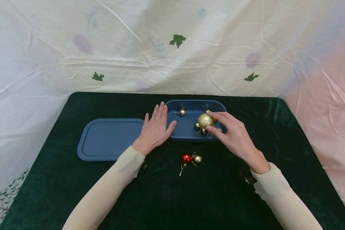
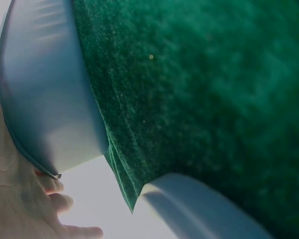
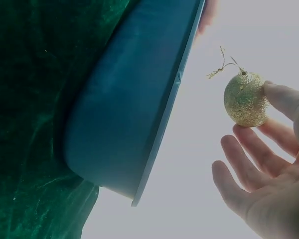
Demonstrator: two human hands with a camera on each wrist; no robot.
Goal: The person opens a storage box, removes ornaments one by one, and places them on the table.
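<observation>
A blue oblong box [image 1: 189, 136] stands open on the dark green cloth [image 1: 166, 198]. My right hand [image 1: 218, 124] reaches over its right half and pinches a gold glitter bauble [image 1: 205, 120] between thumb and fingertips. In the right wrist view the bauble [image 3: 245, 99] hangs beside the box's wall [image 3: 129, 109], with the fingers [image 3: 239, 164] spread below it. My left hand [image 1: 158, 126] lies flat against the box's left end, its thumb on the rim. A small silver bauble [image 1: 181, 111] and a few more small ones [image 1: 197, 126] lie inside the box.
The box's blue lid [image 1: 109, 139] lies flat to the left of my left hand. A red bauble [image 1: 186, 157] and a pale gold one [image 1: 197, 158] lie on the cloth in front of the box. Draped white sheeting [image 1: 172, 48] closes off the table's back and sides.
</observation>
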